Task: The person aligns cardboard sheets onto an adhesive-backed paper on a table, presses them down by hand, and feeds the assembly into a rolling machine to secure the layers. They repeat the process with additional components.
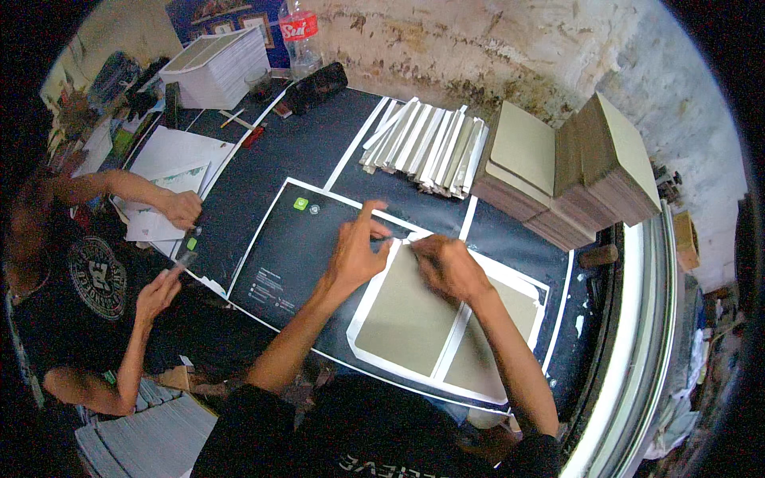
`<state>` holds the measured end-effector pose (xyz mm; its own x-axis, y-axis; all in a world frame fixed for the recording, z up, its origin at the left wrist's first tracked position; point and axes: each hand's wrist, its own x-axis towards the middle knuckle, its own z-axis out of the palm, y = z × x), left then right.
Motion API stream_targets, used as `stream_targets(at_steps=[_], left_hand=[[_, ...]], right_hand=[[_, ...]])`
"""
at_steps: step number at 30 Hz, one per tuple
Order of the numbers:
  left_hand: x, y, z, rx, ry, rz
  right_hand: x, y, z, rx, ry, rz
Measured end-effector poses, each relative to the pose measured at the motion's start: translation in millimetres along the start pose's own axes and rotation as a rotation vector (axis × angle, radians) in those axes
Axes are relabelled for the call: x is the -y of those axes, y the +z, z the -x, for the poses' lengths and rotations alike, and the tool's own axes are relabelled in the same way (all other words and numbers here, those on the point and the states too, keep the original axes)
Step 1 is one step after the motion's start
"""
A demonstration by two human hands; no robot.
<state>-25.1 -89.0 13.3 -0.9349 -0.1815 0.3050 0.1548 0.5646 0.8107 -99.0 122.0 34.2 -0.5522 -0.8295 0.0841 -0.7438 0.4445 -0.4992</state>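
In front of me a person bends over a dark table, both hands at the upper edge of a tan board (410,307) with pale edges. It lies on a black sheet (295,255) with a white border, on the sheet's right part, and a white band (451,342) separates it from a second tan board (502,338). The left hand (358,247) is beside the first board's upper left corner, its index finger raised and its thumb apart from it. The right hand (453,269) is over the top edge, fingers bent and bunched; they are blurred, and I can't tell whether they are clamped on anything. Beyond the hands lies a row of pale strips (426,147), and to the right of it stand two board stacks (522,159), one just beside the other. A wooden block (598,256) sits below them. At the back are a clear bottle (301,56), a black case (317,88) and a thick paper stack (217,72). On the left a co-worker has a closed fist (183,209) by some white papers (183,151), the other hand (159,293) gripping a small greyish tool (187,259).
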Motion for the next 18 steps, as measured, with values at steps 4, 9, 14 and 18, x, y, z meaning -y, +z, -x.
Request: stream_targets(at_steps=[4, 9, 14, 18], left_hand=[[5, 6, 24, 0.028, -0.052, -0.34], [-3, 28, 33, 0.065, -0.086, -0.253], [-8, 25, 36, 0.004, -0.139, -0.277], [-22, 28, 36, 0.035, -0.157, -0.442]], right_hand=[[-4, -8, -18, -0.073, 0.01, -0.133], [-7, -6, -40, 0.077, -0.156, 0.077], [-6, -4, -44, 0.137, -0.126, 0.107], [-5, -3, -45, 0.152, -0.092, 0.137]])
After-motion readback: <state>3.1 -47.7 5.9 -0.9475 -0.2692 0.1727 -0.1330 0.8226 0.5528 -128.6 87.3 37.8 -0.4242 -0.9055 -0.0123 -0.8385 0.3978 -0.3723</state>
